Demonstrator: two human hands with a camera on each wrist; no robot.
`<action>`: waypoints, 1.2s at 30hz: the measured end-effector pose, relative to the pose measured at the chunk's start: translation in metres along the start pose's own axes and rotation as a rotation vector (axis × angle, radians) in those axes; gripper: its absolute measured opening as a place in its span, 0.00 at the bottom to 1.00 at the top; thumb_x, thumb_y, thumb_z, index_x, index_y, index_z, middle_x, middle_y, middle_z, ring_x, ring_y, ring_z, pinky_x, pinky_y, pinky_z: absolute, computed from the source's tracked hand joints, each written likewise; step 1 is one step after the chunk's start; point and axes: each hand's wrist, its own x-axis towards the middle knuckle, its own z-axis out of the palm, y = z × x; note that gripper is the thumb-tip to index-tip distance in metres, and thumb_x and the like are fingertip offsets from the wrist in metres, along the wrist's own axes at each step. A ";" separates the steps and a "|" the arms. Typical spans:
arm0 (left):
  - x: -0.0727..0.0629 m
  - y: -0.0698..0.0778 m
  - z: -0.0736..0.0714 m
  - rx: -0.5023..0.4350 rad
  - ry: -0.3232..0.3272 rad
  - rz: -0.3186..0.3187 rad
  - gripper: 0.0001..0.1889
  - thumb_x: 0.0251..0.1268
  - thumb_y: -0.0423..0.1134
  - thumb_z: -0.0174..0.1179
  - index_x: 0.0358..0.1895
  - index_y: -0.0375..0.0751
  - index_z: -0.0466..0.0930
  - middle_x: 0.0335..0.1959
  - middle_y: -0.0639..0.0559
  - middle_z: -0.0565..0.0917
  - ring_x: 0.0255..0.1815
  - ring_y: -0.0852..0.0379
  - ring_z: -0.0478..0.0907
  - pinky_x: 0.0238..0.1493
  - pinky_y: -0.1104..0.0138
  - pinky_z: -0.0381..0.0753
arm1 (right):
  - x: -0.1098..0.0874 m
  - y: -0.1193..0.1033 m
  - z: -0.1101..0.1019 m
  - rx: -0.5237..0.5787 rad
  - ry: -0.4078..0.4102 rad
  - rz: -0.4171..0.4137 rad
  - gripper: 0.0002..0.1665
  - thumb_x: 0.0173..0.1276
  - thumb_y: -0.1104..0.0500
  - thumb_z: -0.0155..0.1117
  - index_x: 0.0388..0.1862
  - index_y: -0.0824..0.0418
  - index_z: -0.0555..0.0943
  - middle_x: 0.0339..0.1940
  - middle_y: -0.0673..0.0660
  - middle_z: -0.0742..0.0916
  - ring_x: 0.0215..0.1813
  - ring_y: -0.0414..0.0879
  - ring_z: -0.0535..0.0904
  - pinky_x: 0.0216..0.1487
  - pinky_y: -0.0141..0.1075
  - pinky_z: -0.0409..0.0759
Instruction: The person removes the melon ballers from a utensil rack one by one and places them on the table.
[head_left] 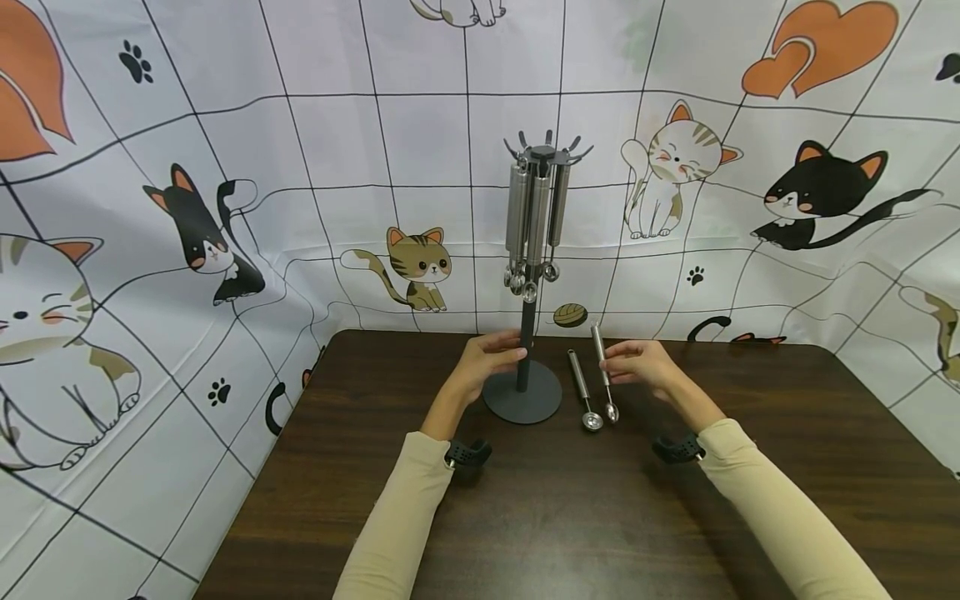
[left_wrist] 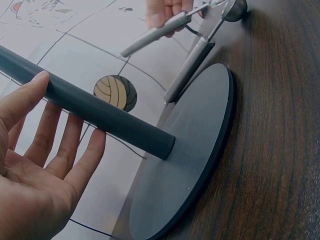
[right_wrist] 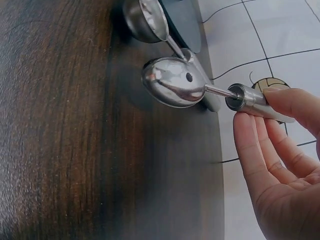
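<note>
A dark grey utensil stand (head_left: 522,371) has a round base and an upright post. Around its lower post, my left hand (head_left: 483,360) holds on with thumb and fingertips, as the left wrist view shows. My right hand (head_left: 639,363) pinches the silver handle of a melon baller (right_wrist: 172,82) between thumb and fingers. This baller's head is oval with a small hole and points downward. Left of it, a second melon baller (head_left: 581,385) with a round bowl lies on the table beside the base, its handle pointing toward the back edge.
Several silver-handled utensils (head_left: 537,208) hang in a ring from the hooks atop the stand. The dark wooden table (head_left: 555,517) ends just behind the base, against a white cloth (head_left: 420,142) printed with cats and grid lines.
</note>
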 end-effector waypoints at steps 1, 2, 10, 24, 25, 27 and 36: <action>0.000 0.000 0.000 0.003 -0.001 0.001 0.24 0.69 0.31 0.65 0.68 0.36 0.77 0.62 0.36 0.82 0.54 0.52 0.85 0.64 0.48 0.82 | 0.000 0.001 0.001 0.003 0.002 0.002 0.26 0.68 0.69 0.68 0.60 0.83 0.72 0.33 0.47 0.90 0.37 0.42 0.88 0.47 0.38 0.90; 0.000 0.000 0.000 0.004 -0.001 0.000 0.24 0.69 0.31 0.65 0.68 0.36 0.77 0.62 0.36 0.82 0.54 0.52 0.85 0.64 0.49 0.82 | 0.001 0.001 0.001 0.000 0.001 0.002 0.27 0.68 0.69 0.68 0.60 0.84 0.72 0.33 0.47 0.90 0.37 0.41 0.87 0.47 0.38 0.90; 0.000 0.000 0.000 -0.002 -0.005 -0.009 0.25 0.69 0.30 0.64 0.68 0.34 0.76 0.64 0.33 0.80 0.52 0.54 0.85 0.66 0.47 0.81 | 0.002 0.006 0.003 -0.029 -0.008 0.024 0.28 0.70 0.69 0.67 0.61 0.86 0.71 0.33 0.48 0.90 0.37 0.39 0.87 0.47 0.40 0.90; 0.001 0.000 0.000 -0.006 0.005 -0.003 0.24 0.69 0.30 0.65 0.67 0.35 0.77 0.61 0.36 0.82 0.54 0.53 0.85 0.63 0.50 0.83 | 0.006 0.009 0.011 -0.084 0.008 0.079 0.26 0.69 0.70 0.67 0.59 0.86 0.73 0.36 0.54 0.91 0.35 0.41 0.87 0.44 0.38 0.91; 0.002 0.000 0.000 -0.006 0.005 -0.004 0.24 0.69 0.30 0.65 0.67 0.35 0.78 0.62 0.36 0.82 0.54 0.53 0.85 0.63 0.50 0.83 | 0.006 0.009 0.012 -0.089 0.008 0.082 0.26 0.69 0.70 0.67 0.59 0.87 0.73 0.36 0.54 0.91 0.35 0.41 0.87 0.44 0.38 0.91; 0.002 0.000 0.000 -0.006 0.004 -0.006 0.24 0.69 0.30 0.65 0.67 0.35 0.77 0.62 0.36 0.82 0.54 0.52 0.85 0.63 0.49 0.83 | 0.007 0.010 0.013 -0.103 0.011 0.091 0.26 0.69 0.69 0.67 0.59 0.87 0.73 0.35 0.54 0.91 0.34 0.41 0.87 0.43 0.38 0.91; 0.001 0.000 0.000 -0.007 0.004 -0.006 0.24 0.69 0.30 0.64 0.68 0.35 0.77 0.62 0.35 0.82 0.55 0.52 0.85 0.65 0.46 0.81 | 0.006 0.008 0.018 -0.157 0.027 0.119 0.25 0.69 0.69 0.67 0.58 0.85 0.75 0.35 0.56 0.91 0.32 0.39 0.86 0.41 0.37 0.91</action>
